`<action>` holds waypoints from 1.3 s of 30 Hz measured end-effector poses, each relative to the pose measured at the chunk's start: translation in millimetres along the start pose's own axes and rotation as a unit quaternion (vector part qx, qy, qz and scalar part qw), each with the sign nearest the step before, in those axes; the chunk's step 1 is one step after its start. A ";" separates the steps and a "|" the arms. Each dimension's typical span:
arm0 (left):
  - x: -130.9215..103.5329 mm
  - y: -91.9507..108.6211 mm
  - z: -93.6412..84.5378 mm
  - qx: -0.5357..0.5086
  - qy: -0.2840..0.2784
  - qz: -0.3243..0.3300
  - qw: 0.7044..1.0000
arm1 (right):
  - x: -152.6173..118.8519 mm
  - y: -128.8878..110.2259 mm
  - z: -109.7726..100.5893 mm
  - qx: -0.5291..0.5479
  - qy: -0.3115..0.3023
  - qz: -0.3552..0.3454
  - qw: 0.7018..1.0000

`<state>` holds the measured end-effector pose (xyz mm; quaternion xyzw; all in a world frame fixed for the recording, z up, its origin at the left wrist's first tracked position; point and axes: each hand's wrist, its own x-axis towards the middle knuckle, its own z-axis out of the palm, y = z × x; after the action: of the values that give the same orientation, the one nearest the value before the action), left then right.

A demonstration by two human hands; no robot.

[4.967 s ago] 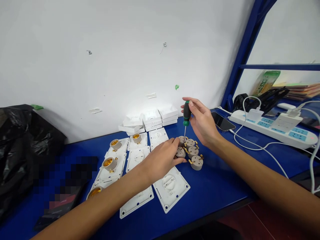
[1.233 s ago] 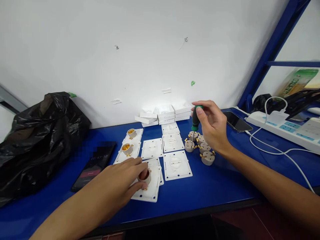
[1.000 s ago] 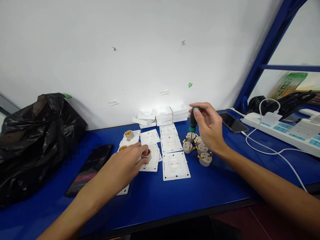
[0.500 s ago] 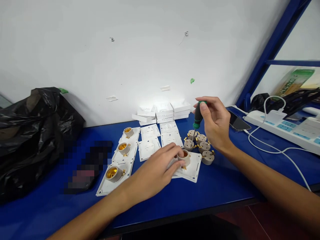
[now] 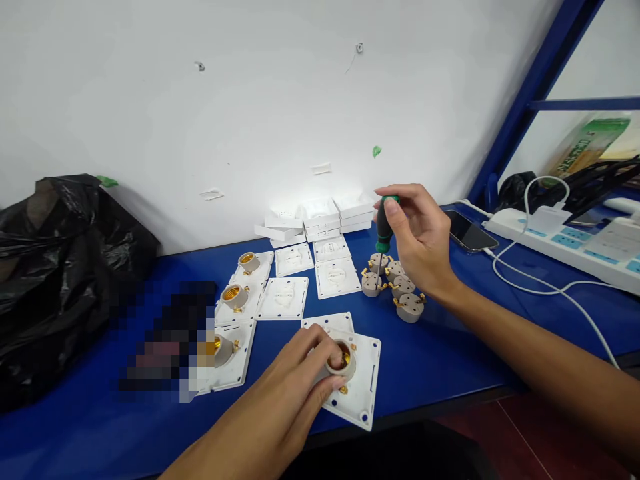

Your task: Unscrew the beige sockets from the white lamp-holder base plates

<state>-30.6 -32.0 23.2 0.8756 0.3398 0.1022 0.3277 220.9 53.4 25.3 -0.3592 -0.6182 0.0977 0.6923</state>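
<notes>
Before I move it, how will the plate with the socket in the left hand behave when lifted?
The plate seems stiff: its edges look straight. It may tilt if lifted by the socket, as it spreads wider. Rolling seems unlikely, given its flat shape.

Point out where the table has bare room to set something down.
One patch: the table right of the plate at the left hand, in front of the loose sockets. Another, narrower: between that hand and the leftmost plates. Crowded: around the screwdriver and by the white boxes.
</notes>
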 end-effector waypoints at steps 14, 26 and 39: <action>3.8 -35.8 -18.7 0.080 0.099 -0.057 0.990 | -0.2 2.6 0.9 0.003 -0.009 -0.015 1.000; 50.0 -22.0 -0.5 0.137 0.098 0.061 0.984 | 1.5 4.9 -0.3 -0.004 0.006 -0.021 1.000; 44.3 -58.0 -20.7 0.177 0.118 -0.015 0.977 | -3.2 2.9 2.2 -0.006 -0.029 -0.017 0.999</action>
<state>-36.3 40.0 -0.3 0.8962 0.4021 0.1381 0.1265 219.1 54.5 21.0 -0.3498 -0.6445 0.0921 0.6736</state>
